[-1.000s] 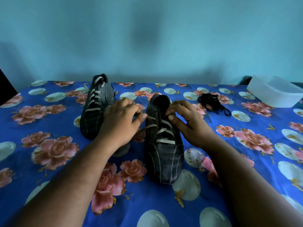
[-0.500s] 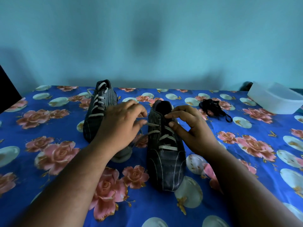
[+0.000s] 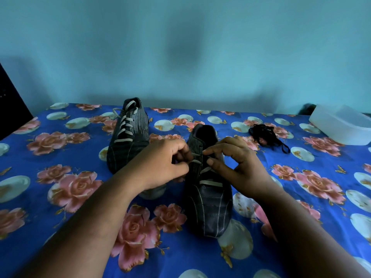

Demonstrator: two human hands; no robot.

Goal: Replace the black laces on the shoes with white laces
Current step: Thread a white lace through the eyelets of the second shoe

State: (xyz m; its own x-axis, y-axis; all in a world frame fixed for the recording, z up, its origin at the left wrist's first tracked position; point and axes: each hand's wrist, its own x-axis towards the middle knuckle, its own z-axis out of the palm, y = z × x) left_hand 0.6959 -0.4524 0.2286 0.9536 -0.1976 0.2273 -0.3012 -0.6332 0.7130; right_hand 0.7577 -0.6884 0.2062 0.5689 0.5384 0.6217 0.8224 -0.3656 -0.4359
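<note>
Two dark striped shoes stand on a blue flowered cloth. The left shoe [image 3: 128, 135] carries a white lace through all its eyelets. The right shoe [image 3: 208, 199] has a white lace [image 3: 209, 183] through its lower rows only. My left hand [image 3: 163, 163] pinches one end of that lace at the shoe's left side. My right hand [image 3: 236, 167] pinches the lace at the shoe's tongue with thumb and forefinger. A bundle of black laces [image 3: 265, 135] lies to the right of the shoes.
A white plastic tub [image 3: 341, 125] sits at the far right by the wall. A dark object [image 3: 10, 109] stands at the left edge. A small grey round thing [image 3: 152, 192] lies under my left wrist. The blue cloth [image 3: 60, 207] covers the whole surface.
The view has tilted up, so the shoes sit lower in the frame. My left fingers have curled in tighter on the lace beside the right shoe; my right hand stays at the tongue.
</note>
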